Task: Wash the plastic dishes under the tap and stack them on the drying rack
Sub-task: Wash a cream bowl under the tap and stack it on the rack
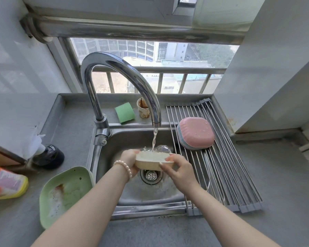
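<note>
**Head view: cream dish held under the running tap**

Head camera looks down on two hands meeting over the sink. The left hand [129, 159] grips the left end of a cream plastic dish [154, 160], fingers curled around its rim and wall; a bead bracelet [123, 167] circles that wrist. The right hand [177, 169] pinches the dish's right end, thumb on the rim and fingers wrapped beneath. Held between both hands, the dish sits level and open side up, directly under the tap [119, 82], probably so the water stream [154, 139] lands inside it and flushes it out. Water splashes up at the dish's far edge.

Taking the dish as the landmark: straight below it lies the sink [114, 150] with its drain strainer [151, 175], so runoff falls away at once. Right of the dish, the drying rack [227, 166] spans the sink's edge and the counter [284, 184], near enough for a short carry. On the rack, up and right of the dish, a pink dish [196, 132] lies upside down on top of a stack of others, seemingly to drain. Left of and below the dish, a green dish [66, 193] waits on the counter, with suds and brown residue, apparently unwashed. Beyond the dish, behind the tap, stand a green sponge [124, 112] and a stained paper cup [142, 107].
</note>
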The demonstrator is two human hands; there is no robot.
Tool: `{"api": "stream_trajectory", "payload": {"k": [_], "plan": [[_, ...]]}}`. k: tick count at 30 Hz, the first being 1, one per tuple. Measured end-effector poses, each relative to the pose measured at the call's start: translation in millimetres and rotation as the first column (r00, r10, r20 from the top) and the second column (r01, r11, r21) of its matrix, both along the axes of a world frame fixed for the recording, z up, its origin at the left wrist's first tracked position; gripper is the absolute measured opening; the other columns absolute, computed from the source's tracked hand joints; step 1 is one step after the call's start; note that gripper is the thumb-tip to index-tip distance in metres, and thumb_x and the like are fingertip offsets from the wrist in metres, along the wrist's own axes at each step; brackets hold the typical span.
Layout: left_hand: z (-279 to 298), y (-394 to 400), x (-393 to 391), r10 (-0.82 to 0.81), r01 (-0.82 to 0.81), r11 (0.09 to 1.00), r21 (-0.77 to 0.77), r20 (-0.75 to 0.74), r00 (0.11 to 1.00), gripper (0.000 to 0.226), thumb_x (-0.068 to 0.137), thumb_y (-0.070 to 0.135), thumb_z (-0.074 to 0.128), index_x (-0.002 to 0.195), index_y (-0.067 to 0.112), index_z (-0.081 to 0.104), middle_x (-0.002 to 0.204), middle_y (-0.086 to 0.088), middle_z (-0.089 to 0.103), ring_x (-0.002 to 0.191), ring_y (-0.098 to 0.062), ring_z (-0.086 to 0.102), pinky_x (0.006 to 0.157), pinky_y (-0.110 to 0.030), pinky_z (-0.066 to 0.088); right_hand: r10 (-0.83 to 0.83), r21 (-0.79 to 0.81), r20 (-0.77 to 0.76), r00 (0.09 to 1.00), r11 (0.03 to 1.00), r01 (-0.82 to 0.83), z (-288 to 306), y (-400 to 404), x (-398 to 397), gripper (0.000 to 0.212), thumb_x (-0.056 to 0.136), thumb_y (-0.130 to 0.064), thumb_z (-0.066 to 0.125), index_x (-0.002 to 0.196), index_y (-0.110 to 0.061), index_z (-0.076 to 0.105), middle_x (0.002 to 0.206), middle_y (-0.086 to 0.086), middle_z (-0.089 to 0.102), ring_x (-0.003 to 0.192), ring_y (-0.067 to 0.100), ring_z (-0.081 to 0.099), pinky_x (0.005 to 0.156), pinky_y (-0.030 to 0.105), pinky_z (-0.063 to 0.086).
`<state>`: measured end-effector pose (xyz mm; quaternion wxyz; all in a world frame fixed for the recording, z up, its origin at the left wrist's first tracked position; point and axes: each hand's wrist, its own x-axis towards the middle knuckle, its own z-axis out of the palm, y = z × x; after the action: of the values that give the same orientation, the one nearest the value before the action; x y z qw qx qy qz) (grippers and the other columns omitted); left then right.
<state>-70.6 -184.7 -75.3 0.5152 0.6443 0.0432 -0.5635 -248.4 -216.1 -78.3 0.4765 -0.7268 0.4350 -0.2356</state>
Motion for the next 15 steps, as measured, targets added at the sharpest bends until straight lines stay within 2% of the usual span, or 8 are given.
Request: {"api": "stream_trajectory", "payload": {"k": [1, 3, 5, 8, 11, 12, 13, 15], "plan": [[4, -4, -4, 0.050, -0.051, 0.997, -0.057, -0.021, 0.999, 0.025, 0.097, 0.014, 0.047, 0.117, 0.003, 0.056, 0.101, -0.014, 0.060, 0.081, -0.027, 0.060, 0.079, -0.042, 0.050, -0.070, 0.077, 0.061, 0.996, 0.995, 0.065, 4, 2, 3, 0.043, 0.075, -0.058, 0.069, 0.078, -0.016, 0.060, 0.085, -0.003, 0.059, 0.080, 0.013, 0.055, 0.071, 0.030, 0.047], [10, -11, -11, 0.047, -0.026, 0.990, -0.137, 0.159, 0.986, 0.029, 0.097, 0.024, 0.049, 0.121, 0.010, 0.059, 0.115, -0.003, 0.058, 0.098, -0.020, 0.057, 0.097, -0.039, 0.045, -0.227, 0.257, 0.124, 0.966, 0.948, 0.190, 8, 2, 9, 0.038, 0.084, -0.043, 0.068, 0.069, -0.015, 0.047, 0.068, -0.003, 0.047, 0.061, 0.013, 0.043, 0.057, 0.027, 0.036], [20, -14, -19, -0.050, 0.136, 0.974, -0.179, 0.418, 0.907, 0.040, 0.090, 0.049, 0.049, 0.101, 0.015, 0.068, 0.102, 0.001, 0.062, 0.094, -0.017, 0.055, 0.090, -0.033, 0.044, -0.397, 0.436, 0.145, 0.906, 0.848, 0.301, 9, -1, 14, 0.034, 0.090, -0.039, 0.060, 0.072, -0.013, 0.046, 0.070, 0.001, 0.048, 0.064, 0.015, 0.045, 0.058, 0.028, 0.035], [28, -8, -29, -0.216, 0.425, 0.899, -0.110, 0.733, 0.645, 0.060, 0.063, 0.082, 0.046, 0.081, 0.026, 0.057, 0.077, 0.005, 0.061, 0.075, -0.016, 0.056, 0.067, -0.028, 0.043, -0.566, 0.612, 0.176, 0.806, 0.704, 0.361, 15, -11, 20, 0.032, 0.094, -0.042, 0.053, 0.090, -0.010, 0.057, 0.078, 0.006, 0.060, 0.072, 0.021, 0.056, 0.060, 0.033, 0.044], [30, -6, -30, -0.261, 0.493, 0.868, 0.060, 0.900, 0.350, 0.057, 0.064, 0.068, 0.069, 0.093, 0.021, 0.052, 0.080, 0.004, 0.060, 0.075, -0.018, 0.058, 0.067, -0.030, 0.045, -0.609, 0.626, 0.156, 0.778, 0.670, 0.399, 24, -25, 28, 0.033, 0.097, -0.040, 0.048, 0.091, -0.010, 0.059, 0.078, 0.010, 0.064, 0.067, 0.024, 0.060, 0.059, 0.036, 0.049], [31, -5, -30, -0.245, 0.482, 0.873, 0.068, 0.918, 0.313, 0.055, 0.064, 0.061, 0.075, 0.091, 0.019, 0.051, 0.079, 0.003, 0.061, 0.074, -0.018, 0.058, 0.068, -0.032, 0.047, -0.616, 0.613, 0.142, 0.775, 0.669, 0.420, 26, -30, 32, 0.032, 0.097, -0.039, 0.046, 0.089, -0.010, 0.059, 0.081, 0.012, 0.064, 0.069, 0.026, 0.061, 0.062, 0.039, 0.050], [32, -4, -30, -0.228, 0.472, 0.880, 0.046, 0.914, 0.336, 0.052, 0.062, 0.056, 0.079, 0.085, 0.019, 0.050, 0.076, 0.004, 0.061, 0.071, -0.017, 0.058, 0.067, -0.033, 0.048, -0.620, 0.577, 0.120, 0.775, 0.679, 0.454, 30, -34, 37, 0.032, 0.097, -0.037, 0.044, 0.089, -0.009, 0.058, 0.085, 0.015, 0.063, 0.074, 0.029, 0.060, 0.068, 0.042, 0.050], [35, -1, -31, -0.174, 0.417, 0.906, -0.064, 0.845, 0.506, 0.046, 0.060, 0.048, 0.084, 0.074, 0.019, 0.050, 0.071, 0.005, 0.061, 0.065, -0.014, 0.057, 0.064, -0.033, 0.049, -0.612, 0.412, 0.051, 0.790, 0.733, 0.541, 35, -41, 48, 0.031, 0.099, -0.032, 0.038, 0.093, -0.008, 0.057, 0.093, 0.013, 0.062, 0.086, 0.029, 0.058, 0.076, 0.039, 0.045]]}}
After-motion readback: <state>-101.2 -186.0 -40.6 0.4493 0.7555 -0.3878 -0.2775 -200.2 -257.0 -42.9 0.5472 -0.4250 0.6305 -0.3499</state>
